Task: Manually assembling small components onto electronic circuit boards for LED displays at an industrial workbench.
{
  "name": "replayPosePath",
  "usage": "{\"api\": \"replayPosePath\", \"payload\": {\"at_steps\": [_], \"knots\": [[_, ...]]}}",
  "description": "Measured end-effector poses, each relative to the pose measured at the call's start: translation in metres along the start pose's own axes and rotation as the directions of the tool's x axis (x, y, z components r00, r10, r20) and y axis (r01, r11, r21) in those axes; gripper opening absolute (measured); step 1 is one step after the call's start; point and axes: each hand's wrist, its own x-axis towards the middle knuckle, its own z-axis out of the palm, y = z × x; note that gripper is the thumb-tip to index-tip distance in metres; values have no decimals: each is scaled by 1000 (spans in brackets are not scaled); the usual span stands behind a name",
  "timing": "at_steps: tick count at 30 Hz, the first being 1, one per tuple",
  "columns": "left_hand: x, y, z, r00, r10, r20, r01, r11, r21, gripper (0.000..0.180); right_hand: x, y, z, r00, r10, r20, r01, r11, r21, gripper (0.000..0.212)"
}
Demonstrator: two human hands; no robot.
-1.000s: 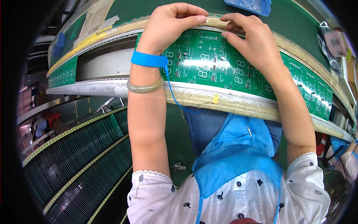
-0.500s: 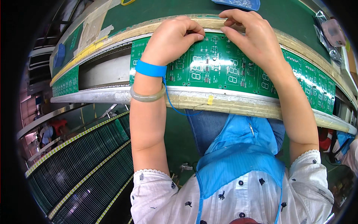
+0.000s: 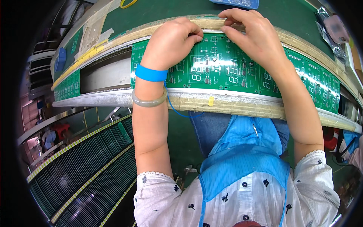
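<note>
- Green circuit board (image 3: 215,77): long flat panel lying between two rails, under and between the person's hands; glossy, with a strong white glare across the middle.
- Markings: rows of white digit-shaped outlines, finer white symbols around them, small holes along the near edge.
- Fitted so far, by judgement: small dark components stand among the outlines, so the board appears partly populated.
- Remaining, by judgement: the digit outlines look bare, as do many small positions towards the far edge; exact count too fine to tell.
- Left hand (image 3: 170,43): at the board's far edge, thumb and forefinger tips brought together; whether a part sits between them cannot be told.
- Right hand (image 3: 259,39): over the far edge, thumb and forefinger apart, no part visible between them.
- Near rail (image 3: 242,109): tan-wrapped, one yellow tab on it.
- Far rail (image 3: 211,23): likewise tan-wrapped, just beyond the fingertips.
- Left-end board (image 3: 67,87): green, across a stretch of pale metal bed (image 3: 113,73) from the main panel; white markings, details too small to read.
- Blue tray (image 3: 256,4): beyond the far rail, holding small clear pieces.
- Blue wristband (image 3: 151,73): on the left wrist, thin cord attached; pale bangle (image 3: 149,102) below it.
- Slotted rack (image 3: 90,159): lower left, close rows of thin dark plates.
</note>
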Motion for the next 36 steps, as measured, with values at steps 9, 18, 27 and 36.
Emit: {"api": "replayPosePath", "payload": {"at_steps": [9, 18, 27, 36], "knots": [[0, 7, -1, 999, 30, 13, -31, 999, 39, 10, 1, -2, -2, 1000, 4, -8, -4, 1000, 19, 30], [3, 13, -4, 1000, -17, -17, 16, 999, -48, 11, 14, -1, -23, 995, 22, -97, -26, 999, -35, 22], [86, 35, -14, 958, 187, -216, -147, 971, 189, 15, 77, 20, -63, 990, 54, 131, 22, 854, -519, 23], [154, 7, 34, 999, 18, -33, 4, 813, 582, 14, 94, 32, -40, 972, 157, 176, 18, 693, -720, 23]]}}
